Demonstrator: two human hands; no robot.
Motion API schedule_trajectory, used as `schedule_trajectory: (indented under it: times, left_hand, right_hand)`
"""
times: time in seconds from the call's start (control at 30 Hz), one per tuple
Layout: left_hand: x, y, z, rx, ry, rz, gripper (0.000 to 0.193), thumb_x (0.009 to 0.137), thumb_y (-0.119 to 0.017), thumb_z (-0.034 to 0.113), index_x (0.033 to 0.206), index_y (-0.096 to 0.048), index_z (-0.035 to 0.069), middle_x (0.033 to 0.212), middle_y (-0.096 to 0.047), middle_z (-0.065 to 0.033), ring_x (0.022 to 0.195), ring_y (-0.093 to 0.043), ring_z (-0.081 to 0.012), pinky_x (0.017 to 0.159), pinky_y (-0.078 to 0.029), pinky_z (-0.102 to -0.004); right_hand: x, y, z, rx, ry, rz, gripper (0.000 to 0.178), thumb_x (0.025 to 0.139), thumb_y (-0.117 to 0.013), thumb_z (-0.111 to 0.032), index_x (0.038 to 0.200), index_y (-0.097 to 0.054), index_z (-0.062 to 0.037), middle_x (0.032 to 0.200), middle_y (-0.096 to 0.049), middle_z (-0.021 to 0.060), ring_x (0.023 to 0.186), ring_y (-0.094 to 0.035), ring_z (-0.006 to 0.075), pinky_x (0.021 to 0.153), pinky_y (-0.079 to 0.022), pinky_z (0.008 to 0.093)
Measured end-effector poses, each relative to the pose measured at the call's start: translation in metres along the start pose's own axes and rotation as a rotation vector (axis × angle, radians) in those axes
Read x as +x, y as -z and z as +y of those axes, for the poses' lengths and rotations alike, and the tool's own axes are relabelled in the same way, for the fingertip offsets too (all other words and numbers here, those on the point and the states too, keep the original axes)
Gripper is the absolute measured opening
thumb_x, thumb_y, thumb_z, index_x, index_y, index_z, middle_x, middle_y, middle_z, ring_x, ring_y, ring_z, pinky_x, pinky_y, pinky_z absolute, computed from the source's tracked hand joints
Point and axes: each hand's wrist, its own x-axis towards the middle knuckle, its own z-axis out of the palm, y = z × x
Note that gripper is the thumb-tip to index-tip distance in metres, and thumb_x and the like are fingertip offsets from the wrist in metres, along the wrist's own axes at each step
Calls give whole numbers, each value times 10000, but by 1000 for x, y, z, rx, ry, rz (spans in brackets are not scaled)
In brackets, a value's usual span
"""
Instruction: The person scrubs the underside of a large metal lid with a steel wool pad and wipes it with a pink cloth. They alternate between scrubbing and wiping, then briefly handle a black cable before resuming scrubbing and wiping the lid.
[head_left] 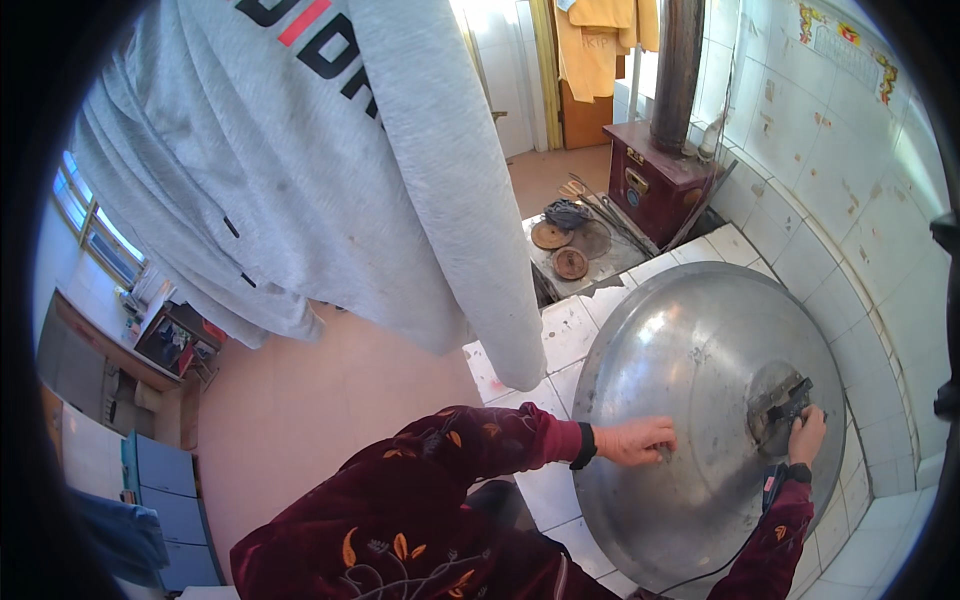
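A large round metal lid (690, 350) lies on the white-tiled stove top to the right. Near its centre is a dark handle (782, 405) on a worn round patch. My right hand (808, 437) is closed on the near right end of this handle. My left hand (637, 441) rests over the lid's left part with curled fingers. Something small and greyish shows under its fingertips, too small to name. A thin dark cord (735, 560) runs across the lid's lower part by my right wrist.
A grey hoodie (300, 180) hangs close in front, covering much of the upper left. Beyond the lid, a stove plate (600, 260) carries round iron covers (570, 263), beside a dark red stove box (650, 180) with a pipe (678, 75). Tiled walls (800, 140) border the right.
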Motion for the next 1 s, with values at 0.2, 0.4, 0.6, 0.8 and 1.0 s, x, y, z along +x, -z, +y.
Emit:
schedule_trajectory:
  times: [0.2, 0.4, 0.6, 0.8, 1.0]
  left_hand:
    - [-1, 0, 1, 17, 5, 12, 244, 801, -619, 17, 1036, -554, 27, 994, -487, -109, 907, -564, -245, 786, -490, -340]
    - [-2, 0, 2, 38, 16, 22, 251, 801, -627, 23, 1042, -558, 33, 1000, -488, -107, 931, -567, -245, 800, -495, -342]
    - [-2, 1, 4, 71, 0, 33, 252, 800, -630, 33, 1042, -561, 39, 1006, -489, -107, 946, -561, -254, 801, -497, -348]
    - [-2, 0, 2, 56, 2, 42, 249, 798, -633, 47, 1039, -570, 49, 1003, -494, -108, 941, -561, -249, 789, -496, -347]
    - [-3, 0, 3, 73, 30, 34, 247, 799, -631, 50, 1040, -576, 53, 999, -503, -105, 930, -567, -244, 780, -497, -340]
  right_hand:
    - [0, -1, 5, -1, 13, -4, 237, 745, -634, 19, 930, -504, -51, 956, -543, 117, 924, -518, 354, 804, -404, 437]
    - [1, 0, 4, -5, 9, -19, 233, 754, -631, 16, 938, -502, -47, 959, -541, 120, 929, -516, 352, 816, -402, 433]
    - [-1, -3, 8, -8, 14, -16, 239, 758, -635, 11, 946, -500, -50, 958, -536, 124, 929, -514, 359, 819, -402, 435]
    - [4, -4, 11, -19, 16, -10, 238, 764, -642, 2, 953, -510, -54, 973, -547, 128, 937, -525, 364, 812, -415, 446]
    - [-4, 13, -14, -55, -11, -89, 215, 760, -663, -22, 933, -537, -44, 942, -575, 136, 914, -550, 368, 800, -434, 455]
